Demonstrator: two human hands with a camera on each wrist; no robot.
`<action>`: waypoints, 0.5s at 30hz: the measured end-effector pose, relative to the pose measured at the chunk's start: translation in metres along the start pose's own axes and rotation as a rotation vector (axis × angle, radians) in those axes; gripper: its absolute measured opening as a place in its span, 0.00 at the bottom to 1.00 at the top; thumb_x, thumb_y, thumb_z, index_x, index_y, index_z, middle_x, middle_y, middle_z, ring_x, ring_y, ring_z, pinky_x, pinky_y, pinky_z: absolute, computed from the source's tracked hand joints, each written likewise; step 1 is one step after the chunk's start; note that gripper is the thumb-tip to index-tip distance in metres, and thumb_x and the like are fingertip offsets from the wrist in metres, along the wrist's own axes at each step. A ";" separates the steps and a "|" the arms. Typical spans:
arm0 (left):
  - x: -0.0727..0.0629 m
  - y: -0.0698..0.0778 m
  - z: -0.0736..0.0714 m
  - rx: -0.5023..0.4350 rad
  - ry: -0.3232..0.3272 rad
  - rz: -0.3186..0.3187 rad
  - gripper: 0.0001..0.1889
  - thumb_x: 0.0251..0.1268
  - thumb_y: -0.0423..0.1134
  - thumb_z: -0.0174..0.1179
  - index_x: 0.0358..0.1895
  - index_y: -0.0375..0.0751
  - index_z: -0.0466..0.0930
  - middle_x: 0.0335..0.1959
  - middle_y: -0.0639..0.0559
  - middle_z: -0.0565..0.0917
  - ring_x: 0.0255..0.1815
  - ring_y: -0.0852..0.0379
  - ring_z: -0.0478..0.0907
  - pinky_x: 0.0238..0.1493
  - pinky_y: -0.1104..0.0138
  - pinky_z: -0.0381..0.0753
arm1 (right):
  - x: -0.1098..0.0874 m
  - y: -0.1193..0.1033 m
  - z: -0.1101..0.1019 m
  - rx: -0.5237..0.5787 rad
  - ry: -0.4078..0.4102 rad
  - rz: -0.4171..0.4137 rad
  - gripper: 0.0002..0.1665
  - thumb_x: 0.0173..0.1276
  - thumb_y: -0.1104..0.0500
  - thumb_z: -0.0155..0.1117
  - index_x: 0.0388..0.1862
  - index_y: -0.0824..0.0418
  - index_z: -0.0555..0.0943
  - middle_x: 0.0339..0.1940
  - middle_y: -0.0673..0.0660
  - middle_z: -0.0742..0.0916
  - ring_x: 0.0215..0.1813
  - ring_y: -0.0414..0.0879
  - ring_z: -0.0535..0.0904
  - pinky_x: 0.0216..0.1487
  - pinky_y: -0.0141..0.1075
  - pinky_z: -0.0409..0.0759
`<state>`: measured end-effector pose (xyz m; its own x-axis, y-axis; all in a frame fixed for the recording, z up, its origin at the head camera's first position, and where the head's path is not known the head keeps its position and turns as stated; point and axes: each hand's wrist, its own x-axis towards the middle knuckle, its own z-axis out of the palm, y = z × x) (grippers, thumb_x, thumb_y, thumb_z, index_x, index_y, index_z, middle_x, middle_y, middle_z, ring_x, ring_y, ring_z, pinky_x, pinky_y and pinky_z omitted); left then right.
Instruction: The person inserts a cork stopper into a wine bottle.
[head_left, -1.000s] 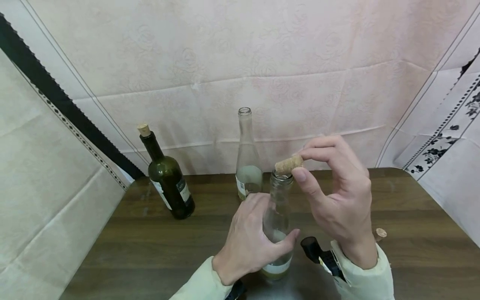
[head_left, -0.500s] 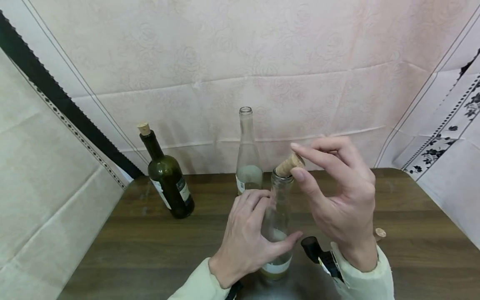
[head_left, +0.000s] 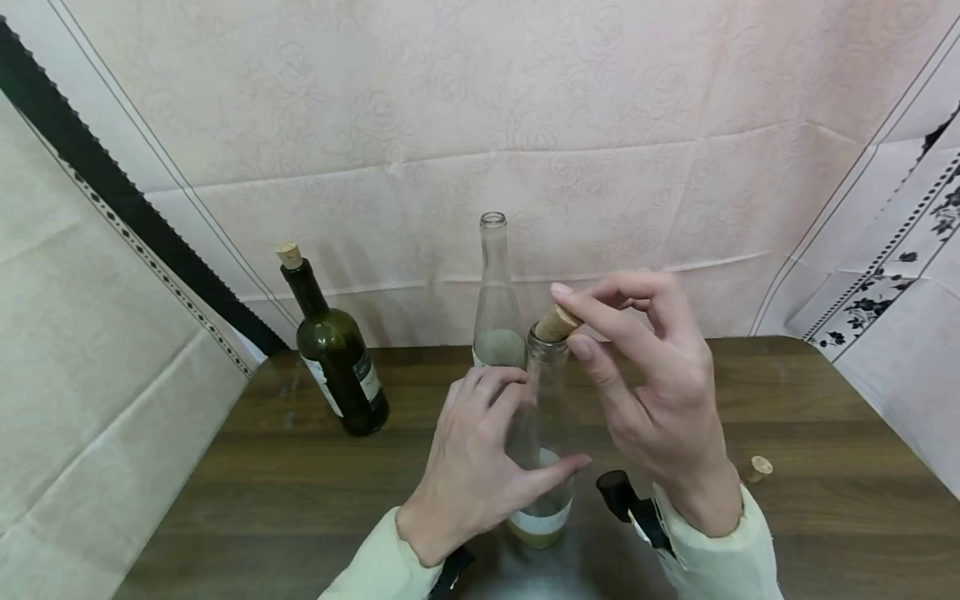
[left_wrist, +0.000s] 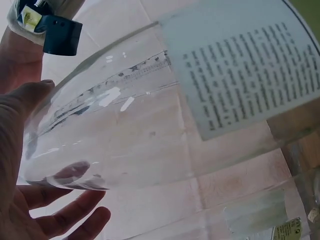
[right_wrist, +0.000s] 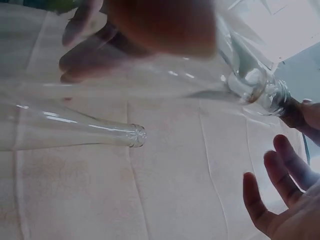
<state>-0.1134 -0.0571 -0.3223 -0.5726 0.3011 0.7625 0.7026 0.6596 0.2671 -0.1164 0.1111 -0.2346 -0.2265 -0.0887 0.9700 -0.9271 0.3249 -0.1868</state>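
A clear glass bottle (head_left: 546,396) with a white label stands at the front of the table, in my left hand's (head_left: 480,462) grip. Fingers wrap its far left side and the thumb lies across its front. In the left wrist view the bottle's printed label (left_wrist: 245,75) fills the upper right. Between thumb and index finger, my right hand (head_left: 660,383) pinches a cork (head_left: 557,323), tilted, its lower end at the bottle's mouth. How deep it sits I cannot tell. The right wrist view shows the cork (right_wrist: 292,114) at the rim, partly behind fingers.
Behind the held bottle stands a second clear bottle (head_left: 495,292), uncorked. To the left is a dark green wine bottle (head_left: 337,367) with a cork (head_left: 288,256) in its neck. Another cork (head_left: 760,468) stands on the wooden table (head_left: 825,417) at right. A patterned cloth (head_left: 465,100) hangs behind.
The cork, earlier leaning nearly flat across the bottle's mouth, has tipped more upright, with its lower end at the opening. Both hands and the held bottle have shifted slightly left.
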 end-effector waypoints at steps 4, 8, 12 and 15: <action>-0.001 -0.001 -0.002 -0.009 -0.033 -0.016 0.29 0.44 0.67 0.76 0.42 0.50 0.82 0.51 0.59 0.81 0.54 0.57 0.76 0.56 0.61 0.74 | -0.001 0.001 0.002 -0.044 -0.063 -0.008 0.24 0.81 0.48 0.53 0.55 0.65 0.85 0.49 0.70 0.79 0.50 0.53 0.75 0.53 0.33 0.71; -0.001 -0.002 -0.004 -0.010 -0.102 -0.047 0.30 0.47 0.67 0.75 0.45 0.49 0.83 0.53 0.59 0.80 0.58 0.59 0.74 0.59 0.60 0.74 | -0.003 0.003 0.005 -0.064 -0.091 -0.014 0.24 0.82 0.49 0.50 0.55 0.64 0.85 0.50 0.68 0.79 0.52 0.55 0.74 0.55 0.33 0.71; -0.001 -0.002 -0.006 0.009 -0.136 -0.055 0.29 0.48 0.67 0.75 0.45 0.50 0.82 0.53 0.60 0.80 0.57 0.59 0.74 0.57 0.62 0.75 | -0.003 0.004 0.006 -0.081 -0.091 -0.022 0.24 0.83 0.49 0.49 0.54 0.64 0.86 0.49 0.67 0.79 0.51 0.57 0.73 0.54 0.32 0.70; 0.001 -0.002 -0.006 0.027 -0.138 -0.041 0.30 0.48 0.68 0.74 0.46 0.50 0.80 0.51 0.60 0.80 0.53 0.59 0.75 0.51 0.64 0.76 | -0.001 0.003 0.006 -0.097 -0.087 -0.037 0.24 0.83 0.49 0.47 0.54 0.63 0.86 0.48 0.66 0.80 0.49 0.58 0.74 0.55 0.35 0.68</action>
<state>-0.1128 -0.0628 -0.3186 -0.6546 0.3646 0.6623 0.6669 0.6911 0.2787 -0.1204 0.1069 -0.2370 -0.2220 -0.1823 0.9579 -0.9031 0.4087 -0.1316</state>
